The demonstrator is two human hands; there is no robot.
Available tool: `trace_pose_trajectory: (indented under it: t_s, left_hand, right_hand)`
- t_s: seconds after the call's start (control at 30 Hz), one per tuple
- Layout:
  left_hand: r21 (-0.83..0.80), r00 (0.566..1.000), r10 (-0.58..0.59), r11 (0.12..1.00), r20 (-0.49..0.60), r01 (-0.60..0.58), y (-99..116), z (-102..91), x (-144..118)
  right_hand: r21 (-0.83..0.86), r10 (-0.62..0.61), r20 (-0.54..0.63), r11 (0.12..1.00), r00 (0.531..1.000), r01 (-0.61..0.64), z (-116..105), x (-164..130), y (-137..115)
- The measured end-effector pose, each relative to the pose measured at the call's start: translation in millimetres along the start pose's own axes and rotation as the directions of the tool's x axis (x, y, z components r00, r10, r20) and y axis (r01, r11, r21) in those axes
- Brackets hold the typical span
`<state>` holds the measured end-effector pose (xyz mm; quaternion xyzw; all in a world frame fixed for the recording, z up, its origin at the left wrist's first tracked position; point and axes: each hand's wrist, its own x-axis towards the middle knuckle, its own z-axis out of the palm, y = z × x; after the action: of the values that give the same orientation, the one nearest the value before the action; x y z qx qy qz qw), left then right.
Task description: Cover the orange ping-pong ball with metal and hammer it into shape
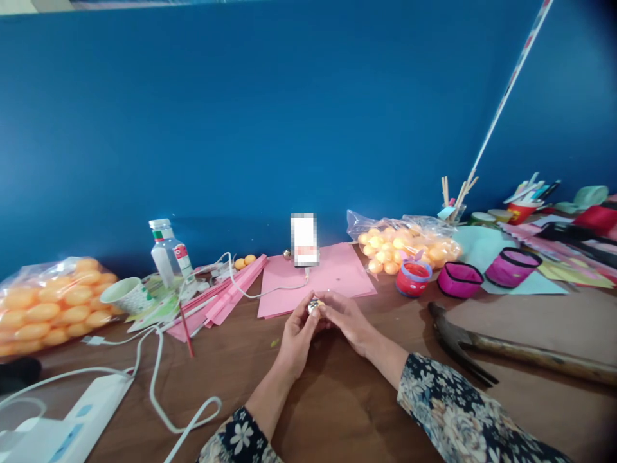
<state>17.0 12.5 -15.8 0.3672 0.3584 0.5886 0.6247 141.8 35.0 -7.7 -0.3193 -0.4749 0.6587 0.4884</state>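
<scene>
Centre of frame, just below the middle: left hand (296, 334) & right hand (348, 316) met over the brown table (337, 399), fingertips of both pinched together on one small round object (314, 306). It looked whitish w/ dark and yellow marks; too small & half covered by fingers to make out more. It sat at the lower edge of the pink paper sheets (332, 273).

Counts: 2 bags of orange balls, one far left (48, 302), one right of centre (409, 241). 2 loose orange balls (245, 261) behind the pink strips. 1 water bottle (168, 254), 1 paper cup (128, 294) lying on its side. 2 pink-lined round holders (484, 273), 1 red one (413, 278). 1 hammer (506, 350), right side, handle cut off by the frame edge.

Phone (304, 239) propped at centre was blurred out. White power strip (72, 424) at lower left was cut off, and the clutter at far right was too smeared to sort.
</scene>
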Motion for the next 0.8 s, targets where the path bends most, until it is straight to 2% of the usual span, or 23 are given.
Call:
trace_pose_trajectory:
  t_s: [0.23,0.47,0.8]
  left_hand:
    - [0.094,0.999,0.050,0.994,0.013,-0.051,1.1,-0.3,0.6]
    - [0.089,0.996,0.032,0.996,-0.085,-0.024,-0.8,-3.5,4.2]
    - [0.166,0.997,0.067,0.984,-0.038,-0.060,-4.3,-5.9,4.7]
  right_hand:
    - [0.011,0.009,-0.013,1.000,1.000,-0.008,-2.0,0.9,0.6]
    - [-0.037,0.021,-0.022,0.999,1.000,-0.021,0.3,0.6,-0.6]
    - [-0.026,0.043,-0.009,0.999,0.999,-0.043,1.1,0.1,0.4]
